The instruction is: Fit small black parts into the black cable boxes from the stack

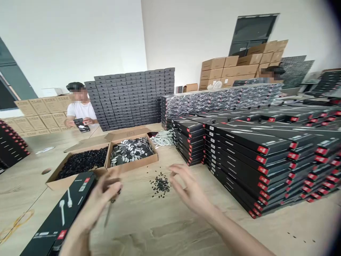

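My left hand (102, 199) hovers above the wooden table (165, 227), fingers pinched on a small dark piece with a thin blurred strand hanging under it. My right hand (186, 188) is open beside it, fingers spread, holding nothing. Between the hands lies a small pile of tiny black parts (160, 185). A flat black product box (64, 213) with a red tag lies under my left forearm.
Two open cartons stand behind: one of black bits (82, 161), one of black-and-white packets (131, 149). White cables (163, 138) lie beyond. Stacks of black boxes (255, 160) fill the right. A person in white (80, 110) sits at the far left.
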Motion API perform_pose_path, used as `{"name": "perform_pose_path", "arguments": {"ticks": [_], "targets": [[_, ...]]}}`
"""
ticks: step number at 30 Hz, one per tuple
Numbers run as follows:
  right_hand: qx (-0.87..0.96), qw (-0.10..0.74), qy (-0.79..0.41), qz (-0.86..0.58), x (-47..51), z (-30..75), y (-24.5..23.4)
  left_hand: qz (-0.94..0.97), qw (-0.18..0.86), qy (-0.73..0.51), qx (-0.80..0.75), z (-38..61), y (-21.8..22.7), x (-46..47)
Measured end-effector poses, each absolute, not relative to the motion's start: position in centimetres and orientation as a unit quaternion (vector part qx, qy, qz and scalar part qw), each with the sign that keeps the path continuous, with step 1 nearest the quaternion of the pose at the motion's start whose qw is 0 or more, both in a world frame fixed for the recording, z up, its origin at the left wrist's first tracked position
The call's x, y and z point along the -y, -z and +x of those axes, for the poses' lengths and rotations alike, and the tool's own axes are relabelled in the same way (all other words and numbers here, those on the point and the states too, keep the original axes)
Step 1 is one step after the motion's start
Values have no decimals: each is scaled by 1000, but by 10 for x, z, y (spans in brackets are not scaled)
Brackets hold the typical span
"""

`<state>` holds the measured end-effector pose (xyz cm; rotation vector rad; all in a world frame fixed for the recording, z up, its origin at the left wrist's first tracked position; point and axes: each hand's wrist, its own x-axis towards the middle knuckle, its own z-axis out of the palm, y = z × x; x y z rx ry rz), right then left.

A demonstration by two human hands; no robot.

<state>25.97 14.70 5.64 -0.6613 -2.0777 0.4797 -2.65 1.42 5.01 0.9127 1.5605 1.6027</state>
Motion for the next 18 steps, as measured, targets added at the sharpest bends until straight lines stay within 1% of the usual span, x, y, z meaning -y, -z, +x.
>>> {"name": "perform_pose_path", "arguments": {"ticks": [1,2,3,5,7,9,15,18], "targets": [[825,432,-267,-249,-145,246,-48,359,470,-583,-557,-3,-52,-23],[806,430,-327,-241,-144,235,-41,348,548,-559,-516,16,-50,-31],[785,430,-378,-238,-145,226,-36,347,592,-538,-489,30,-46,-37],[743,425,-461,-236,-149,215,-31,348,640,-518,-448,45,-32,-44],[705,410,-534,-224,-154,213,-31,347,651,-510,-442,50,-18,-44],[679,406,-572,-217,-157,215,-31,344,645,-503,-461,51,-8,-44],[660,450,-541,-263,-157,219,-21,368,570,-510,-529,64,-7,-47],[621,462,-556,-304,-156,214,-6,346,579,-510,-534,72,-14,-48]]}}
